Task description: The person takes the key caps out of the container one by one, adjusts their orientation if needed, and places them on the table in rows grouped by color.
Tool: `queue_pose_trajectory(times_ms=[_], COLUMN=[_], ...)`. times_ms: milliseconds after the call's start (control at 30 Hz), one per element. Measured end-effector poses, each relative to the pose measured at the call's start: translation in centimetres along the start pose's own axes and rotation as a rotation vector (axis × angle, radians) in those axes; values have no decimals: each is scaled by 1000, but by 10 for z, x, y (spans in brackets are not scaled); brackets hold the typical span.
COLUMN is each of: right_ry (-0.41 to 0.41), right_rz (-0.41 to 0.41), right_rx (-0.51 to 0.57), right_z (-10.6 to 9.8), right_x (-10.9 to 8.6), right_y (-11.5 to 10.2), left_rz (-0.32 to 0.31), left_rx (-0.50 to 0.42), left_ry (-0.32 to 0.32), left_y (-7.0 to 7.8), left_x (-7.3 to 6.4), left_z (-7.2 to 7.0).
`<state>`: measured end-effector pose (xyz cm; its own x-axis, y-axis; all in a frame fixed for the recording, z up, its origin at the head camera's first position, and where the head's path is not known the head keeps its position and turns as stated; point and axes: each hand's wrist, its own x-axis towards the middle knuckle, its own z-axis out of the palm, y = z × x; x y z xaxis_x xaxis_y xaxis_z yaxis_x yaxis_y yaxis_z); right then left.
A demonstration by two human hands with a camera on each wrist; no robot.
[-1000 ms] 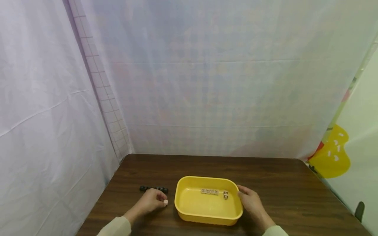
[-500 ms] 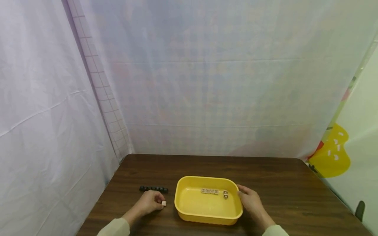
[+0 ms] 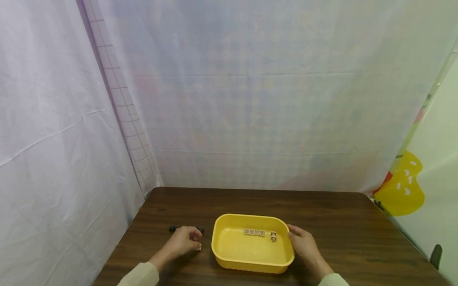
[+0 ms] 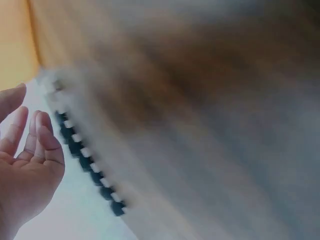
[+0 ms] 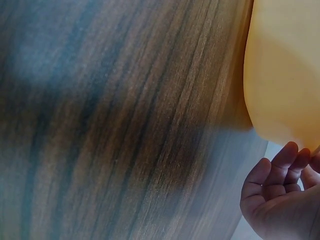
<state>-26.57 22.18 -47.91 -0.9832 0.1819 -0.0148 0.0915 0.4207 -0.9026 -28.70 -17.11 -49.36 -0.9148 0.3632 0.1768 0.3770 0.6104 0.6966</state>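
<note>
the left hand (image 3: 181, 240), its fingers parted from the thumb, would best pinch the small pale block (image 3: 198, 248) squarely; that lies between the tabletop's (image 3: 250, 201) left edge and the yellow bin (image 3: 250, 265), whose right rim the right hand (image 3: 305, 247) grips.

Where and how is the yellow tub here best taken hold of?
Probably by the rim at both short ends, one hand from each side: the yellow tub sits upright, open-topped and elongated sideways, with the right hand at its right end.
</note>
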Motion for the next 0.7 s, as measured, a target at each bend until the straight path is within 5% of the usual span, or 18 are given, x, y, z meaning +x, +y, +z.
queue_pose_trajectory(times_ms=[233, 433, 700], right_ry=[-6, -5, -29], right_rz=[15, 4, 35], right_rx=[14, 18, 40], right_z=[0, 0, -1], right_x=[0, 1, 2], right_y=[1, 2, 4], left_rz=[8, 34, 49], left_rx=[-50, -68, 4], left_ry=[19, -17, -27], left_y=[38, 77, 89], left_x=[27, 53, 76], left_z=[4, 28, 70])
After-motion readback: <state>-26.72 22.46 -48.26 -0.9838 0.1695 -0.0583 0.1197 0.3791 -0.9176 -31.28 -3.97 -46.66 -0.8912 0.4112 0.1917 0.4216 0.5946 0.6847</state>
